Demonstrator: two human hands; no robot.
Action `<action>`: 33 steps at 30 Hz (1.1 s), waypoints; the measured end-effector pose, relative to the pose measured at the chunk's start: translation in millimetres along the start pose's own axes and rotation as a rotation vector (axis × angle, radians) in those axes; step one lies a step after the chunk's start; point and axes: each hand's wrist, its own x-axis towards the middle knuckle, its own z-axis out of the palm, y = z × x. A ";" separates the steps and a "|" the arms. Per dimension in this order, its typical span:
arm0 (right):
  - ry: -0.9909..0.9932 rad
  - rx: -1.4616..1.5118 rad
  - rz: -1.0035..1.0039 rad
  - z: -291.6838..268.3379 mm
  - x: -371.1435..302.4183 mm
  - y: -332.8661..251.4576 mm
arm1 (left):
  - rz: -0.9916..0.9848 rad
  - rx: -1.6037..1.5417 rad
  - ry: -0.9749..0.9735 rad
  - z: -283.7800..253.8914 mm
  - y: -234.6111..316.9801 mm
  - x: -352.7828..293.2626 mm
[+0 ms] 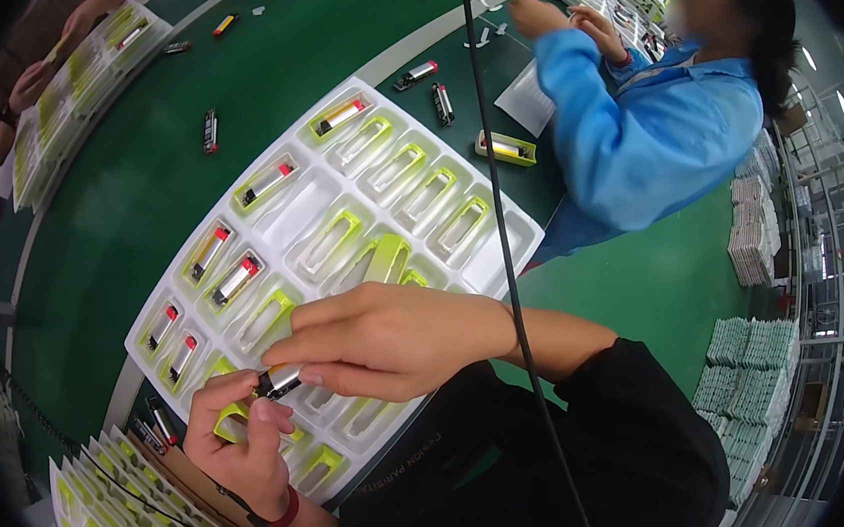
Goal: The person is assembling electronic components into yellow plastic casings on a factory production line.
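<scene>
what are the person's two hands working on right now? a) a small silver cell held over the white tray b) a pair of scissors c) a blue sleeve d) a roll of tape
a: the right hand and left hand pinch a small silver cell between their fingertips, just above the white tray of yellow-green holders.

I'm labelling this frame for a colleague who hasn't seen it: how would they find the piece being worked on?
Start at the white tray of yellow-green holders on the green belt. At its near edge the two hands meet; the small silver piece is pinched between right hand and left hand, lifted above the tray.
</scene>
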 end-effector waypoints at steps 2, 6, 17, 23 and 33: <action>-0.001 -0.108 -0.025 0.4 1.0 -1.3 | 0.030 0.193 0.082 4.0 -4.7 1.9; 0.176 -0.168 -0.019 14.7 14.2 3.7 | 0.071 0.182 0.376 10.2 -11.2 1.4; 0.141 0.735 0.494 15.4 22.3 9.7 | 0.027 0.006 0.332 -8.8 -11.1 5.1; 0.034 0.337 0.341 10.2 24.3 21.6 | 0.011 0.236 0.339 -7.1 -7.1 5.7; 0.410 0.470 0.430 54.2 13.7 25.0 | 0.014 -0.389 0.216 -6.3 -6.5 11.7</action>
